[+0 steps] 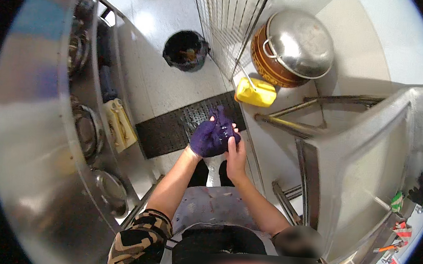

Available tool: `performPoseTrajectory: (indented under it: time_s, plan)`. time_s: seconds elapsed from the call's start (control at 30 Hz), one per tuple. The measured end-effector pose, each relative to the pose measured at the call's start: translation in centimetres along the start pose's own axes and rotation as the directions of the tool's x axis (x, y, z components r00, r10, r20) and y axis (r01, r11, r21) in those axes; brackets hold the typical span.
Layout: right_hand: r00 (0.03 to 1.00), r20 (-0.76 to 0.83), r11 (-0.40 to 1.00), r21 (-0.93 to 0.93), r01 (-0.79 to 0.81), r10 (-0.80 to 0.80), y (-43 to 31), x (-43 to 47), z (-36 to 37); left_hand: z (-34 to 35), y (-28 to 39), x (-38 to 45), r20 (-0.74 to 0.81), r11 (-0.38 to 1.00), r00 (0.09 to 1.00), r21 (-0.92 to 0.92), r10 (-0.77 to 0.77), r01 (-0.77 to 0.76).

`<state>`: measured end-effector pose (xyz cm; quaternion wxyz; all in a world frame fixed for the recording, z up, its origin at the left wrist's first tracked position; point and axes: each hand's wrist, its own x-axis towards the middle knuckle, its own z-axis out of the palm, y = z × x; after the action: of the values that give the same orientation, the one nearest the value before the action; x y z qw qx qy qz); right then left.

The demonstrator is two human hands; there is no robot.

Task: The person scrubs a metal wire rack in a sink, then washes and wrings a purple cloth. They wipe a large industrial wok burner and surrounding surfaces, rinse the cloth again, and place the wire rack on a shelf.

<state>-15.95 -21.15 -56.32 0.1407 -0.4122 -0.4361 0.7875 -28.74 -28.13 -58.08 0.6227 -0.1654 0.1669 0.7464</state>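
A dark purple cloth [211, 135] with a shiny, wet-looking patch is bunched between my two hands, in front of my body. It covers most of my left hand [212, 119], so that little more than a fingertip and the wrist show. My right hand [236, 154] grips the cloth's right side, thumb on top and fingertips at the far edge. Below the cloth lies a black perforated floor mat [162, 135], glistening in places.
At left, a steel table [25, 177] has pans [85, 131] and a cream tray [120, 125] on its lower shelves. Ahead stand a black bucket [186, 52], a wire rack [223, 25], a yellow jug [256, 92] and a brown pot [260, 54] under a metal basin [300, 42]. A steel sink [369, 159] is at right.
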Motion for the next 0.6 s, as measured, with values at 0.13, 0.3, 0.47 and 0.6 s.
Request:
performPoseTrajectory:
  time_s: [0.13,0.3,0.47,0.6]
  plan:
    - [1.0,0.023,1.0,0.028,0.011,-0.012,-7.8,-7.3,1.6,11.7,-1.5,-7.4,0.075,0.99,0.993,0.106,0.089,-0.097]
    - [0.978,0.041,0.971,0.135,0.197,-0.204,-19.3,-17.8,2.3,26.8,-5.0,-14.7,0.307,0.974,0.949,0.182,0.071,-0.131]
    - [0.851,-0.274,0.879,0.04,0.475,-0.447,-27.2,-29.2,-2.0,35.9,-11.7,-19.7,0.513,0.961,0.857,0.258,-0.052,-0.096]
    - [0.707,-0.348,0.769,-0.068,0.635,-0.615,-28.4,-36.4,-12.2,35.2,-20.1,-18.4,0.436,0.838,0.889,0.428,0.136,-0.338]
